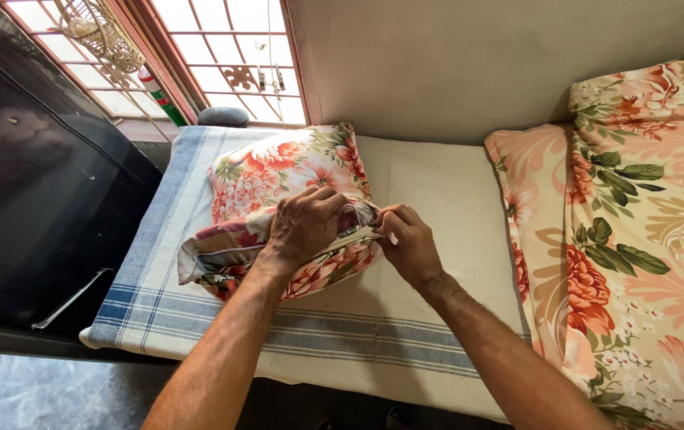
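Pillow [278, 171], floral print in pink and orange, lies on a bed [437, 199] covered by a cream sheet with blue stripes along its near and left edges. Pillow sits left of centre, its far end toward the window [222, 40] at 11 o'clock.

Left hand [306, 227] is pressed palm down on the near end of the pillow, fingers curled over the bunched opening of the floral pillowcase [218, 251], gripping the cloth. Right hand [409, 243] is at 3 o'clock of the left, touching it at the fingertips; its fingers are pinched shut on the pillowcase edge at the pillow's right corner. Loose folds of the case spill toward 8 o'clock from the left hand.

Second floral cloth [636, 239], larger pattern with green leaves, covers the bed at 3 o'clock, well apart from the hands. Dark cabinet side [31, 183] stands at 9 o'clock. Plain wall [477, 56] at 12 o'clock.
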